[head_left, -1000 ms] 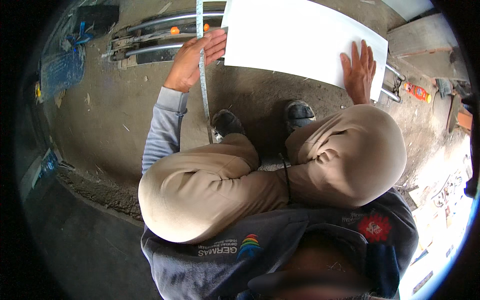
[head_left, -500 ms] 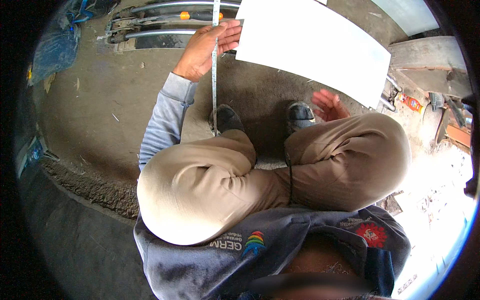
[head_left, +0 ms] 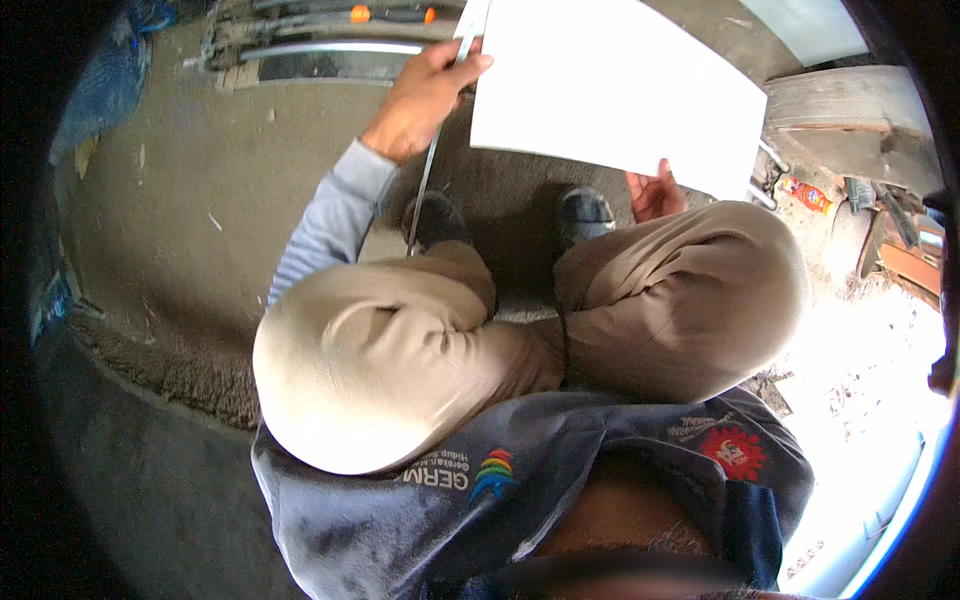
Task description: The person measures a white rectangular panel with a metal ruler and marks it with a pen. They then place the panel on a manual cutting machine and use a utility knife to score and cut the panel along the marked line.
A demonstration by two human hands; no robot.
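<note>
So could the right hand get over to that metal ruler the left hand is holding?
Probably yes. The right hand grips the white sheet's near edge; the ruler hangs beside the left hand, only bare floor between, though it must release the sheet.

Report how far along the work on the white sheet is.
Done: nothing finished shows, no mark or cut is visible on the white sheet. In hand: the left hand grips the sheet's left edge together with a steel rule that hangs down toward the shoe; the right hand holds the sheet's lower edge. Left: the sheet is lifted off the concrete floor, not laid anywhere.
</note>
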